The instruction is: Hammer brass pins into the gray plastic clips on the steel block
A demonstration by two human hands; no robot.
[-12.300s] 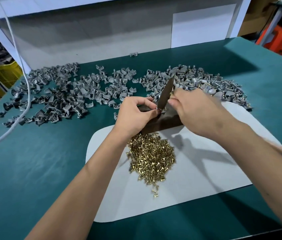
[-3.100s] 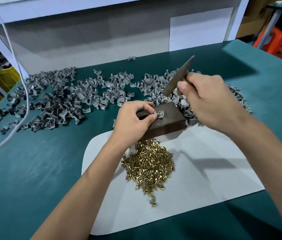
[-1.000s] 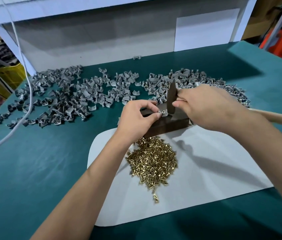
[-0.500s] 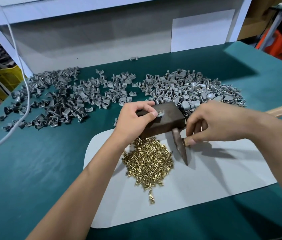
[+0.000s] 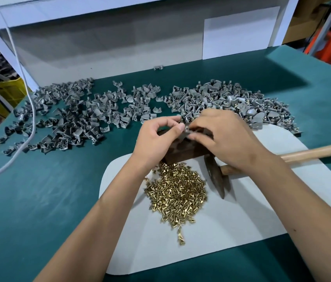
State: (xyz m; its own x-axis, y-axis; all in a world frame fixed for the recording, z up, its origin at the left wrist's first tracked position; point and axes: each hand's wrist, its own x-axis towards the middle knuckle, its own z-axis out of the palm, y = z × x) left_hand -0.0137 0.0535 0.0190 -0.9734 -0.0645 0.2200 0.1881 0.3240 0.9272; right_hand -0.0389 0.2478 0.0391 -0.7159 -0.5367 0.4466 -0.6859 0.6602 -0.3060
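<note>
A dark steel block (image 5: 183, 152) stands at the far edge of a white mat (image 5: 262, 210). Over its top, my left hand (image 5: 156, 139) and my right hand (image 5: 221, 137) meet, and both pinch a small gray clip (image 5: 187, 132) between fingertips. The hammer (image 5: 216, 178) lies on the mat just right of the block, its dark head toward me and its wooden handle (image 5: 319, 151) reaching right, under my right wrist. A heap of brass pins (image 5: 177, 193) lies in front of the block.
Gray clips are spread in a wide pile (image 5: 75, 117) on the green table at the left and another pile (image 5: 242, 102) behind my right hand. A white cable (image 5: 24, 127) hangs across the left pile. A white backboard (image 5: 120, 43) closes the far side.
The hammer was struck on the block, then set down on the mat. My right hand let go of it and moved up to the clip on the block, joining my left hand.
</note>
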